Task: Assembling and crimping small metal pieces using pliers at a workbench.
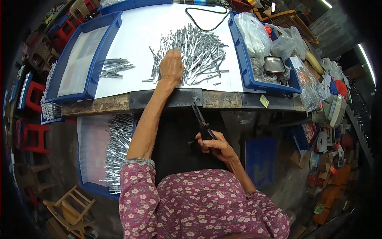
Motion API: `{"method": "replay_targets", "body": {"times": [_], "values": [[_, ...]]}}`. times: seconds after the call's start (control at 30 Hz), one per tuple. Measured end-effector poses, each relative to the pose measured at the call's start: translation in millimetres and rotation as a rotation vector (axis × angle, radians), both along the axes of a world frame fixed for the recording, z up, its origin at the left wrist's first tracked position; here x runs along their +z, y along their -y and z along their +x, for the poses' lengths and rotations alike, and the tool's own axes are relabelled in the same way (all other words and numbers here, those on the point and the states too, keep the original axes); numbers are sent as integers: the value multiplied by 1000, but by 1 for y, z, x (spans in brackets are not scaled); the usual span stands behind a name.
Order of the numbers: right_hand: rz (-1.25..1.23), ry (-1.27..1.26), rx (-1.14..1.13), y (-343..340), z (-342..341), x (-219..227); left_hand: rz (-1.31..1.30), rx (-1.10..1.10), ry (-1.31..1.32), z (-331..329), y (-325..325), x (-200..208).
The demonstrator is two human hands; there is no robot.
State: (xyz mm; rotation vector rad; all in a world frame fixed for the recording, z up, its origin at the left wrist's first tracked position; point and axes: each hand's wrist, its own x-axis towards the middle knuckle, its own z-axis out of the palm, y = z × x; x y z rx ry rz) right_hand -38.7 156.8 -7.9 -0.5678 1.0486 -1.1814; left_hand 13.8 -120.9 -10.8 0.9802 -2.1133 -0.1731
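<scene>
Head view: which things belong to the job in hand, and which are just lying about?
Seemingly in use:
heap of metal pieces, left hand at it
dark tool, in right hand

Seemingly lying about:
plastic bags
red stools

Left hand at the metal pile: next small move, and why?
Probably lift one clear of the pile of slim metal pieces: the left hand is down at its near left part, grip hidden from view, while the right hand holds a dark hand tool.

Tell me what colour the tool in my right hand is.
The tool in your right hand looks mostly black, seen in the head view.
</scene>
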Motion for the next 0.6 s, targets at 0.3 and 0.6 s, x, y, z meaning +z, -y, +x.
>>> {"method": "replay_targets", "body": {"times": [0.3,0.6], "values": [[-88,-99,-35,-2,-4,5,300,-96,-459,29,-25,30],[-194,-717,-147,14,-9,32,1171,-485,-1148,59,-87,31]]}}
